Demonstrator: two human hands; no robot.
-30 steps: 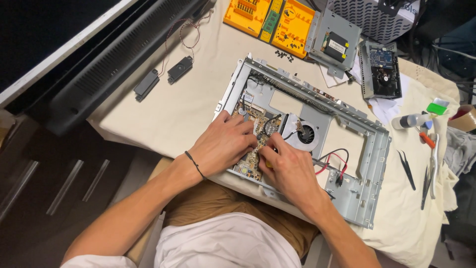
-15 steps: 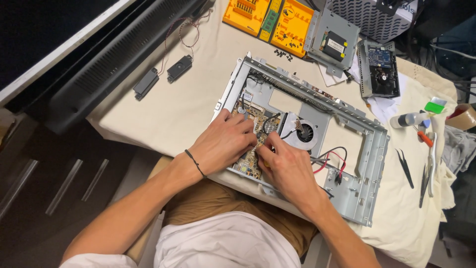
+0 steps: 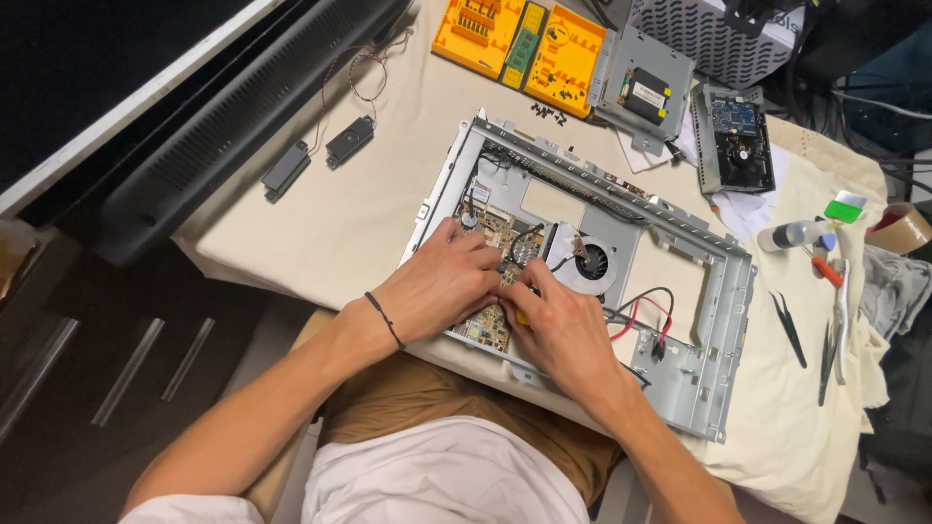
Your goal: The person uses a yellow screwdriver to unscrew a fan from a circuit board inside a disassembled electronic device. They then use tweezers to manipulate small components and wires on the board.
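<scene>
A grey metal computer chassis (image 3: 720, 320) lies on the cloth-covered table, partly over my lap. Inside it sit a tan circuit board (image 3: 493, 231) and a round black fan (image 3: 590, 262). My left hand (image 3: 442, 286), with a dark band on the wrist, rests palm down on the board with its fingers curled; what is under them is hidden. My right hand (image 3: 563, 330) meets it fingertip to fingertip, pinching a small yellow tool (image 3: 520, 316) that is mostly hidden. Red and black wires (image 3: 643, 303) loop just right of my right hand.
Two small black speakers (image 3: 316, 155) lie at the left on the cloth. Orange boards (image 3: 519, 34), loose screws (image 3: 549, 112) and two metal modules (image 3: 643, 82) sit at the back. Tweezers and pliers (image 3: 820, 325), a white bottle (image 3: 791, 233) and a tape roll (image 3: 901, 228) are at the right.
Both hands stay on the circuit board. My right hand has edged a little left, toward the left hand's fingertips.
</scene>
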